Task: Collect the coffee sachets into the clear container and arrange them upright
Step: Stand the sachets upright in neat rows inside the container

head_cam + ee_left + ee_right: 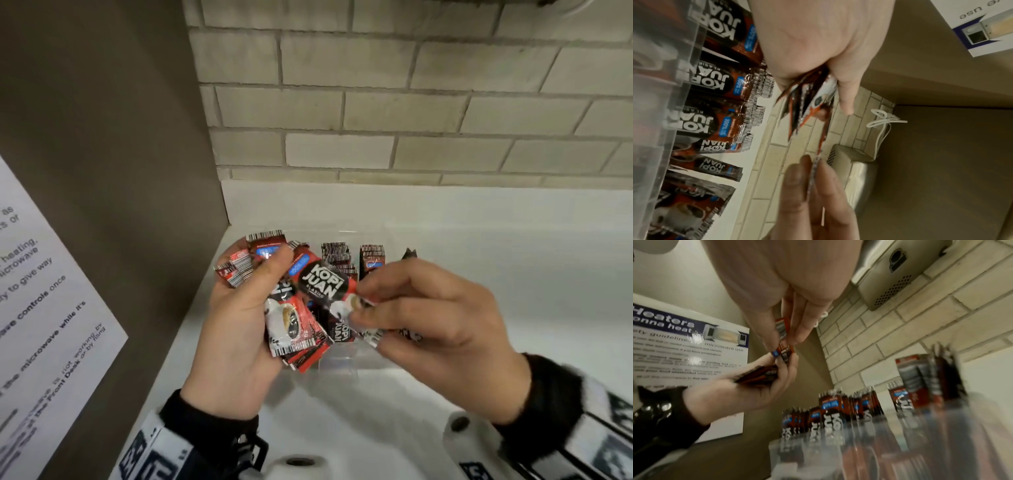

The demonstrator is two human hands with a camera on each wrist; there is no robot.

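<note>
From the head view, both hands were up over the clear container [346,359], which sat on the white counter [513,274] against the brick wall [376,113]; the left hand [236,318] had its fingers curled round a fanned bundle of sachets [294,329], thumb pressed on top, while the right hand [431,308] pinched one single sachet [322,281] between thumb and fingertips, just beside that bundle and above the container. That view showed only the barcode tops of the sachets already in the container, behind the hands. The left wrist view told more: rows of standing sachets [715,91] inside the clear wall [659,81], packed upright with their black labels facing out, and the single sachet seen edge-on, a thin strip stretched between the two hands. The right wrist view gave the container from its near side, blurred, with the upright sachets [830,412] poking above its rim, and it alone showed a printed microwave notice [690,344] on the side panel left of the container and a grey wall box [890,277] mounted on the bricks above it. The sachets were small, glossy, red and black, with a white coffee cup printed low, a blue patch near the top and a barcode strip at the end
</note>
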